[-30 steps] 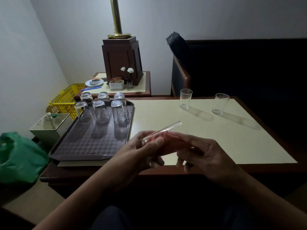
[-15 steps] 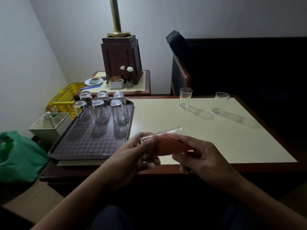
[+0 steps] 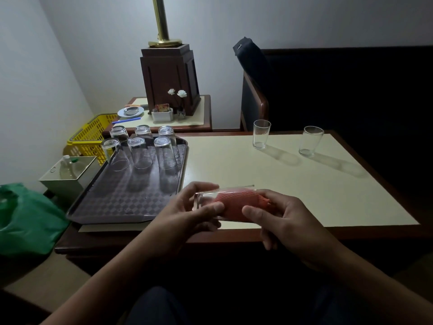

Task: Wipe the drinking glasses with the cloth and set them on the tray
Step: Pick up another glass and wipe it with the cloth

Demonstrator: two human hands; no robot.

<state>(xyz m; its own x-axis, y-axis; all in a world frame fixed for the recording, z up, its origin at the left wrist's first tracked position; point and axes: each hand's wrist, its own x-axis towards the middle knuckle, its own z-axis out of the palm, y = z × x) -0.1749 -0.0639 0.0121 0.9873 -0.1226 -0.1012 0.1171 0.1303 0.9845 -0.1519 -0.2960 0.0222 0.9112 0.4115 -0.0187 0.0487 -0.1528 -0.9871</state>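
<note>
Lower centre of frame: I see the glass [image 3: 207, 199] on its side, red cloth [image 3: 236, 202] stuffed inside. Left hand [image 3: 187, 215] grips its base end; right hand [image 3: 283, 219] pinches the cloth at the mouth, both over the table's [image 3: 293, 184] near edge. Left of them is the tray [image 3: 112, 202] with six upturned glasses [image 3: 140, 153]. Two upright glasses [image 3: 261, 134] stand on the table, upper right.
</note>
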